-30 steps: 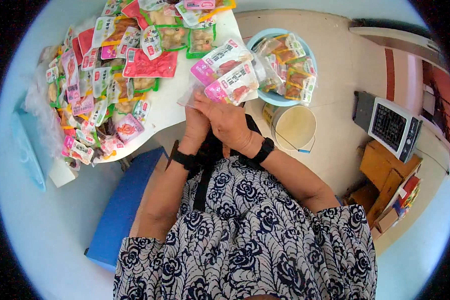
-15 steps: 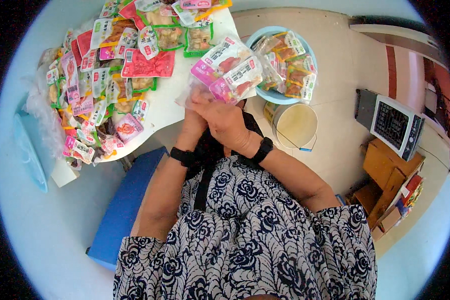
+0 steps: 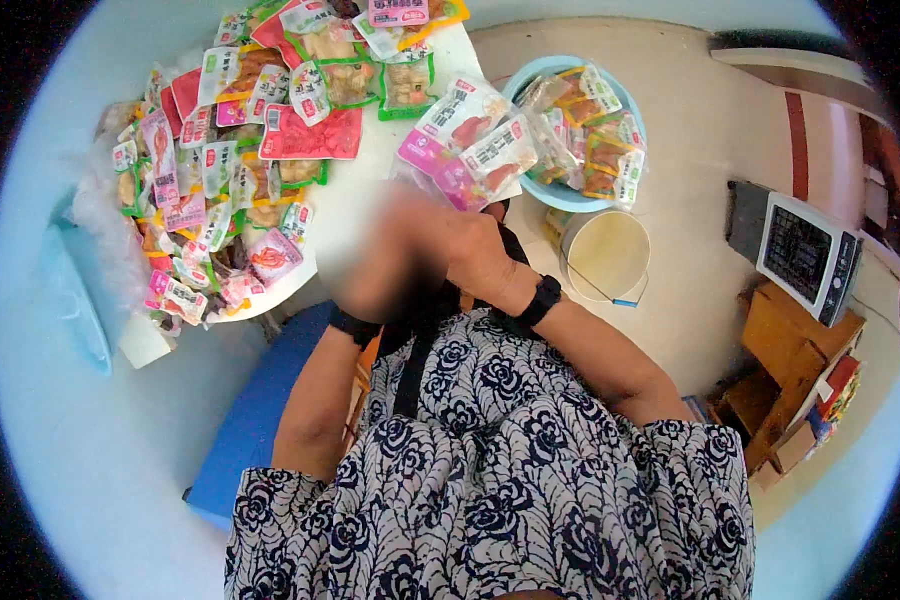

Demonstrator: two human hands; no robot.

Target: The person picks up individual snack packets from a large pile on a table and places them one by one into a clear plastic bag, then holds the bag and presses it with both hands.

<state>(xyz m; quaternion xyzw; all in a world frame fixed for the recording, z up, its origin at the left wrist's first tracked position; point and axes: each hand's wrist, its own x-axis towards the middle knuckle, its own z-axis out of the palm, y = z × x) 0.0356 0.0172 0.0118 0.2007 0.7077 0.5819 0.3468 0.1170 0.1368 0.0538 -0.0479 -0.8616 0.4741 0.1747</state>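
Observation:
A clear plastic bag with white-and-pink snack packets (image 3: pixel 476 140) in it lies at the table's right edge. My right hand (image 3: pixel 478 255) is closed at the near end of this bag, its fingers curled inward to the left. Close against it is my left hand (image 3: pixel 375 265), but a blurred patch covers its fingers, so their grip does not show. Both wrists wear black bands. Left of the hands, many sealed snack pouches in red, green, white and yellow (image 3: pixel 310 130) are spread over the white table (image 3: pixel 355 185).
Right of the table stands a light blue basin (image 3: pixel 638 110) filled with bagged snacks. Below it is a pale bucket (image 3: pixel 607 255) with a wire handle. Farther right are a white-framed appliance (image 3: pixel 805 255) and a wooden cabinet (image 3: pixel 795 345). A blue box-like thing (image 3: pixel 260 400) is below the table.
The whole view has shifted slightly, with table and basin a little farther right. Both hands stay together at the bag's near end. The left hand is blurred now.

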